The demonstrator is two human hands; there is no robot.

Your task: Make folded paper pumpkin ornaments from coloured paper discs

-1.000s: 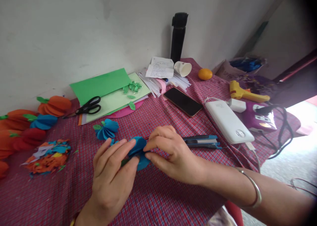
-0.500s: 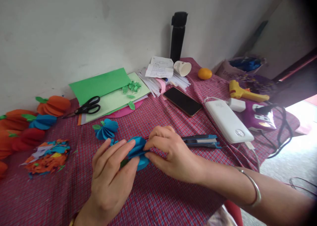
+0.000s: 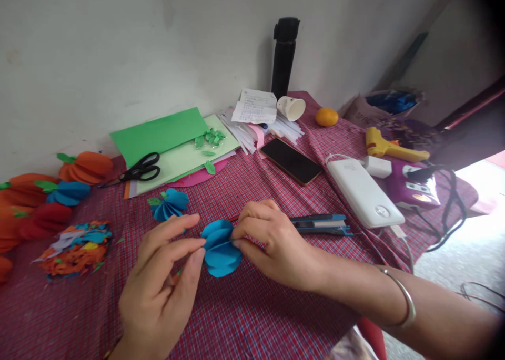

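Folded blue paper [image 3: 221,263] approx 7 o'clock, over desk [image 3: 229,320]. R hand [image 3: 278,247] pinches its 3 o'clock edge; L hand [image 3: 155,289], thumb & index, its 9 o'clock edge. Prob. shaping folds; next needs light grip, min. crushing.

A craft corner, homelike in look: checked cloth [image 3: 236,186] over the bench [image 3: 236,323], scissors [image 3: 133,172], paper pumpkins [image 3: 89,168], coloured scraps [image 3: 79,252].

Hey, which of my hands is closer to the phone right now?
Right. Your right hand is on the near side of the phone, at the right edge of the blue paper; your left hand is farther off, at the paper's left edge.
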